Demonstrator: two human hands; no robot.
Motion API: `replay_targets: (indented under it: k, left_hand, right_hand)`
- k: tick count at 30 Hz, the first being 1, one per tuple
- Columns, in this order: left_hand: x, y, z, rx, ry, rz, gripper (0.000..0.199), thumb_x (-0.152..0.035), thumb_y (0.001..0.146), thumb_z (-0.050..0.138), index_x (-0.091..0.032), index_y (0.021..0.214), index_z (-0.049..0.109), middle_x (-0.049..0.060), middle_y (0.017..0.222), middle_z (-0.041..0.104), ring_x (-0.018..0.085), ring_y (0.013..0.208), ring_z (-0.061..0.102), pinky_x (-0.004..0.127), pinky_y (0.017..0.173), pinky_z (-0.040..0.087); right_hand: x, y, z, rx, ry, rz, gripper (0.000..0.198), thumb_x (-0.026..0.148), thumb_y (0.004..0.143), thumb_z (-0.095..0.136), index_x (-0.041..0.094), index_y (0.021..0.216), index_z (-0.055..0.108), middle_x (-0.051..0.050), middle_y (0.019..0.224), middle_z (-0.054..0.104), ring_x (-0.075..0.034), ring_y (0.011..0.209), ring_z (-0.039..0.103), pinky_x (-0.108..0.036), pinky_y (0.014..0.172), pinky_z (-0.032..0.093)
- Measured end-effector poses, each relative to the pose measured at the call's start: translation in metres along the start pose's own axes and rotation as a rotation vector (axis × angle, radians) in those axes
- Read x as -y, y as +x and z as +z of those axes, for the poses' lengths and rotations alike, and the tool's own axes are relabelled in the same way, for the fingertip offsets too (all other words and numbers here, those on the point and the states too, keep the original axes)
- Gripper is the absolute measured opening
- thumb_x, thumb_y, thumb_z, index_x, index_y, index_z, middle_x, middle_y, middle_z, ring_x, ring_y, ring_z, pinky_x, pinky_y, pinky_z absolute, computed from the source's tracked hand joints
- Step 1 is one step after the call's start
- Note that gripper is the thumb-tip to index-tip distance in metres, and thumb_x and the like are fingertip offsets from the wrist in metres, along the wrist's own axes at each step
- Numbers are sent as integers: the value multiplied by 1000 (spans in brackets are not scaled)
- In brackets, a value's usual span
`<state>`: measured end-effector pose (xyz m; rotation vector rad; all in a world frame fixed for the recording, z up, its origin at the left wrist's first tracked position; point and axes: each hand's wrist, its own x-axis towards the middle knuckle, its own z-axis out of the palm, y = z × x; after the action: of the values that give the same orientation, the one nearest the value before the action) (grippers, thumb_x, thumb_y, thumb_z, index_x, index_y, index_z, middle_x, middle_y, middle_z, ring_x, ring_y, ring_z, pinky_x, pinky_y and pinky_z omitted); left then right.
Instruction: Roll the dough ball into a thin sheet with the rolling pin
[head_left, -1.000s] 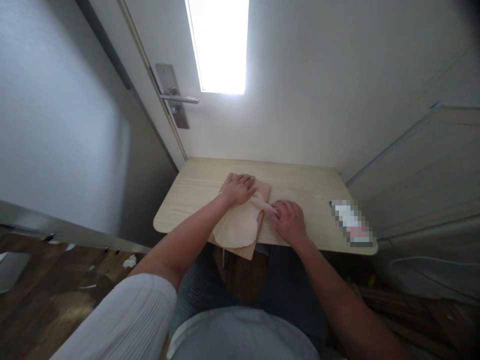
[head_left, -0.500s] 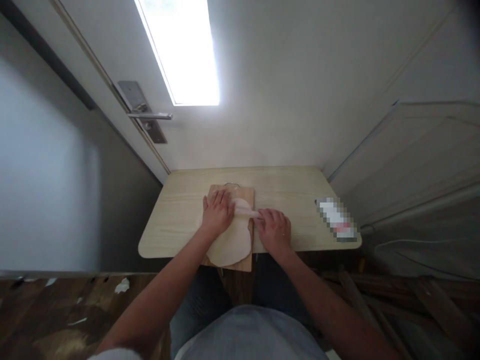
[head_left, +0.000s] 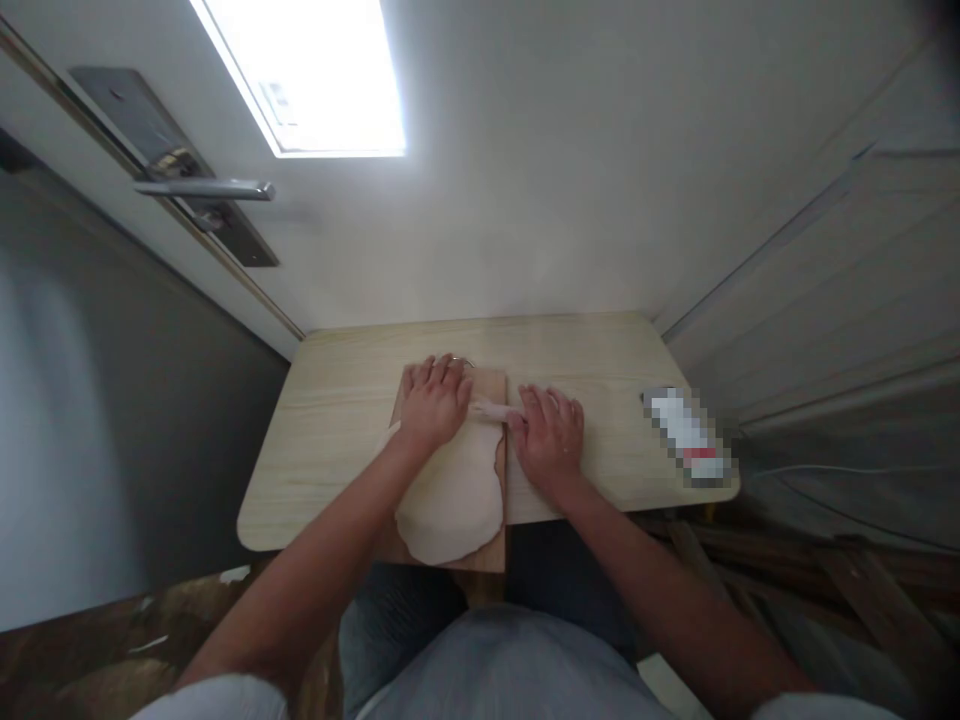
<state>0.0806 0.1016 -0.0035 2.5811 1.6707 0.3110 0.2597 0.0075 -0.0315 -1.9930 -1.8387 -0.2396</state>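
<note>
A thin pale rolling pin (head_left: 496, 411) lies crosswise over the far part of a flat sheet of dough (head_left: 451, 505). Under the dough is a wooden cutting board (head_left: 489, 384), with a metal hanging ring at its far edge. My left hand (head_left: 436, 402) rests on the pin's left end, fingers over it and pointing away from me; the palm hides that end. At the right end, my right hand (head_left: 551, 435) has its thumb against the pin and its fingers bent forward over it, just off the board's right side. The dough's near edge is rounded and uneven.
The board sits on a small light-wood table (head_left: 600, 360) against a white door with a metal handle (head_left: 217, 189). A blurred-out flat object (head_left: 686, 432) lies at the table's right end. Wooden bars (head_left: 870, 590) stand low at the right.
My hands and the rolling pin have shifted slightly farther away over the dough, toward the board's far end. My right hand's fingers are straighter. The head view has also moved.
</note>
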Motion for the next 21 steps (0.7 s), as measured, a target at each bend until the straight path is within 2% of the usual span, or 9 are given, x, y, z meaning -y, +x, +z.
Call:
replay_targets:
  k: [6,11,15,21]
  left_hand:
    - [10,32,5,31,-36,41,54,-48,104,21,-29,148,46,8,157,45,31,145,37,61,116,29]
    - [11,38,7,21,-43,41,54,-47,104,22,-28,148,47,9,157,44,31,146,35,63,116,28]
    - [6,21,2,-6,-32,41,54,-46,104,22,-27,147,48,9,159,43,32,147,34,65,118,24]
    - [4,-29,-1,-37,-4,29,54,-48,104,24,-28,150,45,7,160,41,32,148,32,65,119,20]
  right_hand:
    - [-3,29,7,84,-16,38,49,47,105,35,19,138,59,-12,141,61,-31,132,46,-52,115,19]
    - [-2,38,3,149,-18,53,48,46,106,33,19,133,62,-12,138,63,-31,129,50,-53,113,21]
    - [5,13,-8,165,-3,57,50,46,106,34,17,140,56,-14,142,60,-32,132,49,-54,114,22]
    - [23,-50,-27,88,22,-15,55,45,103,40,14,148,47,-16,153,49,-32,140,42,-56,117,22]
